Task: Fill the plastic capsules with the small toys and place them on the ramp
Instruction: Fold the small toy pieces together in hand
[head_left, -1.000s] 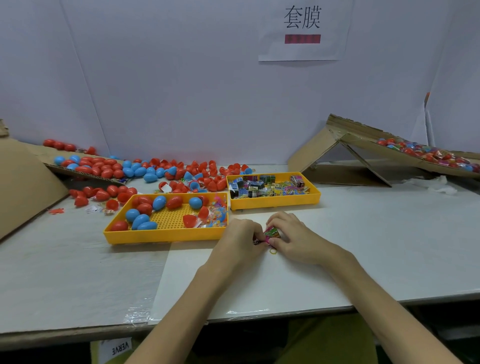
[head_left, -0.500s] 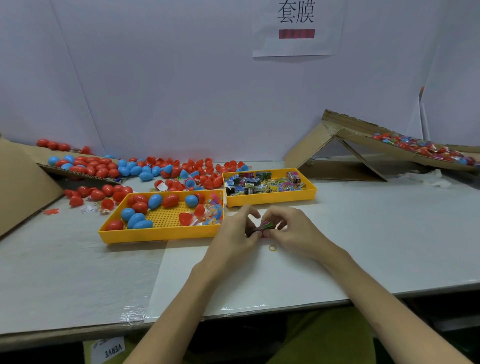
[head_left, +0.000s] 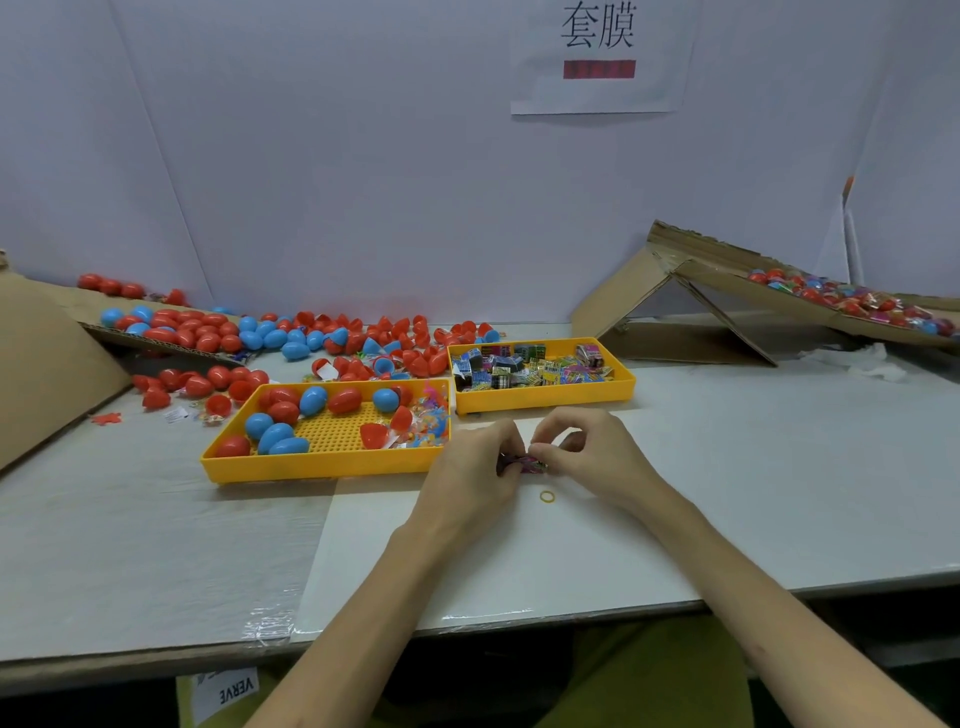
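My left hand (head_left: 475, 470) and my right hand (head_left: 592, 454) meet just above the table in front of the trays. Between their fingertips they pinch a small multicoloured toy packet (head_left: 527, 462), mostly hidden by the fingers. A yellow tray (head_left: 322, 467) to the left holds red and blue capsule halves (head_left: 291, 415) and small bright toys. A second yellow tray (head_left: 545, 397) behind my hands holds small printed packets. The cardboard ramp (head_left: 727, 280) at the right carries several filled capsules (head_left: 852, 304).
A small yellow rubber band (head_left: 547, 497) lies on the table just below my hands. Loose red and blue capsule halves (head_left: 322, 338) spread along the back wall and over a cardboard sheet (head_left: 47, 358) at the left. Crumpled white plastic (head_left: 857, 364) lies under the ramp.
Both hands have risen slightly and shifted away from the table edge, still working the small packet between the fingers. The rubber band now lies uncovered below them.
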